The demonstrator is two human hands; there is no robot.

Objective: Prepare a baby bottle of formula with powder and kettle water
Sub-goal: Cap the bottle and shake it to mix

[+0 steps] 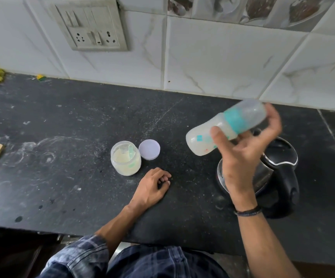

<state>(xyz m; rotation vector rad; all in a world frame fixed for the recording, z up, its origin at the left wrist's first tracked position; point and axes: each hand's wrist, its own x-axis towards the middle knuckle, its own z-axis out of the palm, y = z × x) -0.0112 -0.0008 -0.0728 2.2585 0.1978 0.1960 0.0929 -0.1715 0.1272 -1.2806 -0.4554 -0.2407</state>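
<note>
Milky-white liquid is seen in the capped baby bottle, gripped tilted above the kettle by the right hand — filling is judged done, only mixing left — while the left hand is rested slack, empty.

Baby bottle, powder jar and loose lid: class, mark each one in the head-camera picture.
baby bottle [199,140], head view, cloudy body toward its base.
powder jar [126,167], head view, front wall of the open jar.
loose lid [149,149], head view, centre of the disc.
</note>
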